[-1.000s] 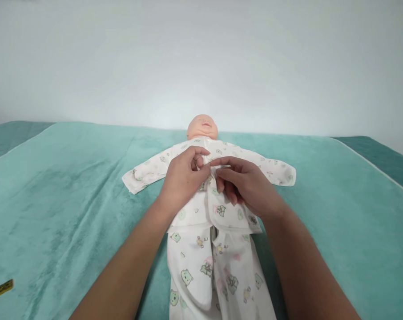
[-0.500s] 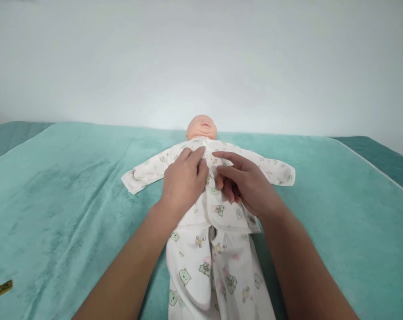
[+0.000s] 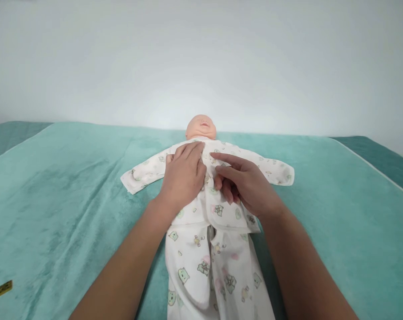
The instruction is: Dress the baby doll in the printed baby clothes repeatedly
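A baby doll [image 3: 201, 126] lies face up, its head at the far end. It wears a white baby jacket [image 3: 221, 218] with a bear print and matching trousers [image 3: 188, 262]. My left hand [image 3: 184, 173] rests flat on the left side of the jacket's chest, fingers stretched toward the collar. Beside the front opening, my right hand [image 3: 244, 180] hovers at or touches the jacket; its index finger and thumb are apart and the other fingers are loosely curled. Nothing shows between them. My left hand hides part of the chest.
A light green plush blanket [image 3: 71, 191] lies under the doll, wrinkled on the left. Darker green cloth [image 3: 384, 155] shows at both far corners. A yellow and black strip [image 3: 0, 291] lies at the lower left. A pale wall [image 3: 201, 58] stands behind.
My left hand has gone from bent, gathered fingers at the jacket's front to lying flatter, fingers extended on the chest. My right hand has hardly moved.
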Demonstrator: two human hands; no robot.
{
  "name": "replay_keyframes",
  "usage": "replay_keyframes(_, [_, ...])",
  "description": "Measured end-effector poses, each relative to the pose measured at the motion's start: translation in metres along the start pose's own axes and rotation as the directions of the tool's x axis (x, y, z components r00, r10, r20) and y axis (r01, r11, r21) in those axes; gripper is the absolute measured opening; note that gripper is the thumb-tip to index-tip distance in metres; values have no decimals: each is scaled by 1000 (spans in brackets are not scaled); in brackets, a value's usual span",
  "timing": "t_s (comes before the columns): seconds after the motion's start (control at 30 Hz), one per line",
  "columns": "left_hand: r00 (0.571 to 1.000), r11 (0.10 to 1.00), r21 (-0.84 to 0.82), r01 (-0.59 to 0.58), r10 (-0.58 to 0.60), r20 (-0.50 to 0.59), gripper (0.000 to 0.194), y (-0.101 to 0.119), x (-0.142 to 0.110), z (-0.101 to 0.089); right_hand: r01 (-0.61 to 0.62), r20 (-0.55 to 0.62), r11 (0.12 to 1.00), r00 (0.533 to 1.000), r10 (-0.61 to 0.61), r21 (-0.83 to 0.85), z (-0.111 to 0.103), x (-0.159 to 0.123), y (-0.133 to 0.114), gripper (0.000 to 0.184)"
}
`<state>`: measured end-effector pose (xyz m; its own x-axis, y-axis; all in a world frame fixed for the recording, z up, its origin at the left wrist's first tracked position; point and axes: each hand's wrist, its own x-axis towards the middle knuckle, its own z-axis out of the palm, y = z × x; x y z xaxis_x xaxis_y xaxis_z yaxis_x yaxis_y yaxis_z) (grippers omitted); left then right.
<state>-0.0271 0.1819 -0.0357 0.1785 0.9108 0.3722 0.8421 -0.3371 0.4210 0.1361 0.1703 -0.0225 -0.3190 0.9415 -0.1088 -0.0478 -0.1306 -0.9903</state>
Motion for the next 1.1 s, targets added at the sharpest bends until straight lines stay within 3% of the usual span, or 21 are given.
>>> replay_keyframes(0.1, [1000,999,-32,17,-18,-13,45,-2,1,1,36,-26,999,999,-36,-8,2,2,4,48])
replay_keyframes(0.17, [1000,999,-52,17,-18,-14,44,-4,2,2,152,-167,987,973,-160,-60,4,4,9,39])
replay_keyframes(0.23, [1000,998,-67,15,-17,-22,44,-7,1,2,309,-310,921,874,-373,-236,6,8,14,29])
replay_keyframes(0.3, [1000,997,-74,-12,10,-28,44,-9,1,2,400,-266,794,791,-551,-458,6,14,18,26])
replay_keyframes(0.33, [999,997,-75,-32,31,-24,44,-10,0,2,423,-190,730,782,-593,-537,5,16,19,26])
replay_keyframes(0.4, [998,994,-86,-60,59,-11,46,-10,0,2,448,-34,646,806,-591,-618,4,22,20,31])
replay_keyframes(0.5, [1000,993,-115,-29,30,8,49,-10,1,2,425,59,608,848,-527,-671,4,29,17,38])
replay_keyframes(0.63, [999,992,-127,24,-21,29,51,-9,4,1,294,-23,631,896,-444,-717,5,34,13,42])
replay_keyframes(0.77, [999,994,-108,19,-16,31,51,-9,5,2,255,-96,629,879,-468,-734,7,34,13,40])
replay_keyframes(0.93, [999,995,-95,20,-18,28,50,-9,6,2,280,-67,561,853,-518,-779,10,32,12,41])
replay_keyframes(1.1, [999,991,-128,26,-23,26,48,-11,6,2,259,-31,592,900,-434,-763,8,33,10,49])
